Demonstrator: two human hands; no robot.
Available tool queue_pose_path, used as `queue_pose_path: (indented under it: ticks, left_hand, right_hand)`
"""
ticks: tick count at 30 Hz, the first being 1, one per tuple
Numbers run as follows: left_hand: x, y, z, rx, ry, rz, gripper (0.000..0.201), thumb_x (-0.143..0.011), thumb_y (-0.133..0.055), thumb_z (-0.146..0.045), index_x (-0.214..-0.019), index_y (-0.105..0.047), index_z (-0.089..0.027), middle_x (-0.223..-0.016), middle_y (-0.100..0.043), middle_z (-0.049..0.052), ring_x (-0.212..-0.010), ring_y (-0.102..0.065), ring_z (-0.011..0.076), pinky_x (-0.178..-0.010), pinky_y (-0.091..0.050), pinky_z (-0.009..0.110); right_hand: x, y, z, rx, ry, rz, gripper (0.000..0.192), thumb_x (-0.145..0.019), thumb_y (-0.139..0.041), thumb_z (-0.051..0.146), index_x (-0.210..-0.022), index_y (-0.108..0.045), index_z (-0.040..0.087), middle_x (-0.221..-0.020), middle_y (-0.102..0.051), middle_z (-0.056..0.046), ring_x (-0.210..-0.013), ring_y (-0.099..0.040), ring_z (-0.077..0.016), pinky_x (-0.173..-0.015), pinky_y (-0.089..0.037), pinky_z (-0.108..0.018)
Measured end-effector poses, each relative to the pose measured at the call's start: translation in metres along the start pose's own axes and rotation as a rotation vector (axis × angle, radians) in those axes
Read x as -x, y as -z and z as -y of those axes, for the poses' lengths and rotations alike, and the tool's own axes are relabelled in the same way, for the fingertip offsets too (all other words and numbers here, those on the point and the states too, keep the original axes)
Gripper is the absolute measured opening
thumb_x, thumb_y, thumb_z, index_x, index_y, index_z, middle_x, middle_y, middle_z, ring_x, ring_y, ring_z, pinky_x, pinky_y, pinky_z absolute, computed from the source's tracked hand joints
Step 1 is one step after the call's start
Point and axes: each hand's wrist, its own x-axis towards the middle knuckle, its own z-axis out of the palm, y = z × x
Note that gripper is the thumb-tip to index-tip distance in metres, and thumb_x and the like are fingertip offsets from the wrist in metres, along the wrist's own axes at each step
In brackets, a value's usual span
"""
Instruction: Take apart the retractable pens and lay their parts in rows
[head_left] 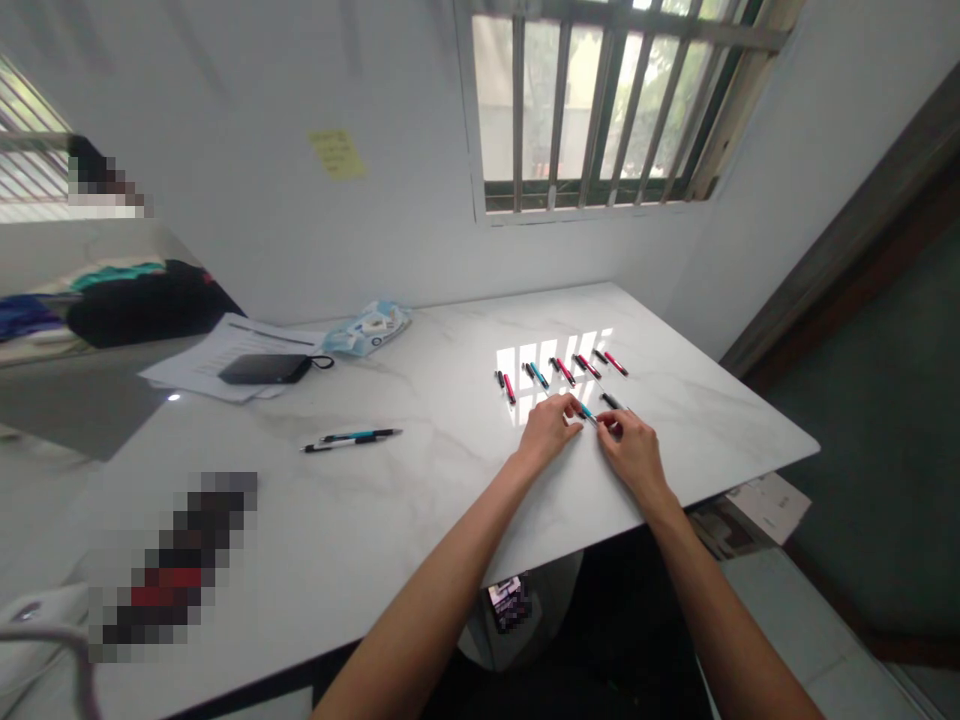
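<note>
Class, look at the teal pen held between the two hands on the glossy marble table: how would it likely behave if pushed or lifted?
The teal pen looks thin and rigid, so it probably lifts easily and stays stiff. Its round barrel may roll or slide on the shiny table, which reflects the window. Both the left hand and right hand pinch it, suggesting it needs steadying.

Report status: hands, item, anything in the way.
Left hand and right hand both pinch a teal pen on the white table. Row of pens just beyond; nothing blocking.
</note>
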Motion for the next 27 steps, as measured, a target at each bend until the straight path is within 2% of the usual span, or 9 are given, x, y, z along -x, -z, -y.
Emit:
queue_pose_path:
  ticks: [10,19,24,27]
  left_hand:
    - [-0.01,0.005,0.006,-0.103,0.089,-0.025,0.049,-0.078,-0.085,-0.018,-0.123,-0.066,-0.02,-0.109,-0.076,0.009,-0.093,-0.072,0.025,-0.087,-0.052,0.035]
    - [-0.019,-0.004,0.007,-0.07,0.09,-0.028,0.045,-0.081,-0.079,-0.014,-0.125,-0.068,-0.021,-0.107,-0.079,0.007,-0.092,-0.075,0.0233,-0.089,-0.053,0.033]
    - [-0.015,0.004,0.007,-0.064,0.108,-0.016,0.045,-0.083,-0.075,-0.01,-0.125,-0.068,-0.022,-0.107,-0.079,0.004,-0.088,-0.075,0.018,-0.084,-0.054,0.028]
    - [-0.009,0.01,0.005,-0.066,0.113,0.012,0.043,-0.084,-0.072,-0.01,-0.125,-0.068,-0.021,-0.101,-0.079,0.003,-0.087,-0.075,0.018,-0.084,-0.055,0.027]
  right_hand:
    - [0.0,-0.001,0.001,-0.001,0.013,0.019,0.02,-0.091,-0.058,0.032,-0.095,-0.075,0.021,-0.09,-0.075,-0.01,-0.078,-0.067,-0.0253,-0.08,-0.052,-0.04]
    - [0.001,-0.001,0.003,-0.008,0.017,0.032,0.017,-0.09,-0.06,0.029,-0.096,-0.074,0.021,-0.091,-0.074,-0.008,-0.08,-0.067,-0.0244,-0.082,-0.051,-0.038]
    - [0.001,-0.002,0.0,-0.006,0.013,0.03,0.018,-0.09,-0.061,0.03,-0.097,-0.075,0.021,-0.091,-0.074,-0.008,-0.081,-0.067,-0.0248,-0.082,-0.051,-0.038]
    - [0.001,-0.002,0.001,-0.005,0.016,0.034,0.018,-0.091,-0.061,0.031,-0.097,-0.075,0.021,-0.091,-0.074,-0.008,-0.082,-0.067,-0.0247,-0.083,-0.051,-0.038]
